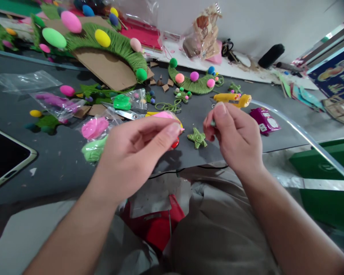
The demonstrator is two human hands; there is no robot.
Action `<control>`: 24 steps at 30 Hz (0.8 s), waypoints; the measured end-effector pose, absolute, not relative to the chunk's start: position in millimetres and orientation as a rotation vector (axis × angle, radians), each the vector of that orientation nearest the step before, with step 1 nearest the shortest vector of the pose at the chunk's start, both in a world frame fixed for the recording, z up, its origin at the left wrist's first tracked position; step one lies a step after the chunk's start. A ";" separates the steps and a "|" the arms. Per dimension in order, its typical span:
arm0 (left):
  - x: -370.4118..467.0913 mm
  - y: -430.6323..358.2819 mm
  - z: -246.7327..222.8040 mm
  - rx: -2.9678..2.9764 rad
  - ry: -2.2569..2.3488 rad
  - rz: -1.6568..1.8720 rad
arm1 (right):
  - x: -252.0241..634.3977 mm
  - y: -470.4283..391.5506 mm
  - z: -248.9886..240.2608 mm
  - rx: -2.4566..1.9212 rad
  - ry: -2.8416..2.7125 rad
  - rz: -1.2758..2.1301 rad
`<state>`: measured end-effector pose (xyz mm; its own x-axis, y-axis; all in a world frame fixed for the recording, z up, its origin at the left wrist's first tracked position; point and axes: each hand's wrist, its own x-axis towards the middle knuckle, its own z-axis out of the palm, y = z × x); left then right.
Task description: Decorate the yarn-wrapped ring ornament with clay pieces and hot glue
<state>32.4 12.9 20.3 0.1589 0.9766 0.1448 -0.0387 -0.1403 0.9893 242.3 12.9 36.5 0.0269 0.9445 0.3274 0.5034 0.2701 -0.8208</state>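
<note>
My left hand (140, 152) is closed, thumb pressed to the fingertips, above the front of the grey table; whatever it pinches is too small to make out. To the right, my right hand (232, 133) has its fingers curled around a small greenish thing that barely shows. Between the hands a green yarn-wrapped star (197, 138) lies on the table. A red round object (175, 143) is partly hidden by my left fingers. Just behind my right hand rests a yellow glue gun (232, 99).
Bags of pink clay (94, 128) and green clay (94, 149) lie left of my left hand, near scissors (129, 114). A tablet (8, 158) is at far left. Green wrapped arcs (114, 47) with coloured balls stand behind. A purple packet (264, 121) sits at right.
</note>
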 end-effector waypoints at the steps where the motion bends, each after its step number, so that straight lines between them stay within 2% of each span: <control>1: 29.2 13.2 22.0 1.378 1.034 1.229 | 244.0 13.4 36.3 -1.374 -1.626 0.593; 4: 18.3 13.8 26.2 1.516 1.144 1.260 | 245.9 13.7 33.5 -1.357 -1.687 0.609; 12: -10.1 14.0 25.1 1.983 1.460 1.198 | 238.4 17.3 24.2 -1.293 -1.716 0.902; 19: -16.8 10.4 13.2 2.145 1.382 1.170 | 229.9 18.7 22.5 -1.299 -1.770 0.829; 24: -12.1 11.6 5.5 2.283 1.258 1.167 | 224.3 20.7 15.6 -1.264 -1.741 0.992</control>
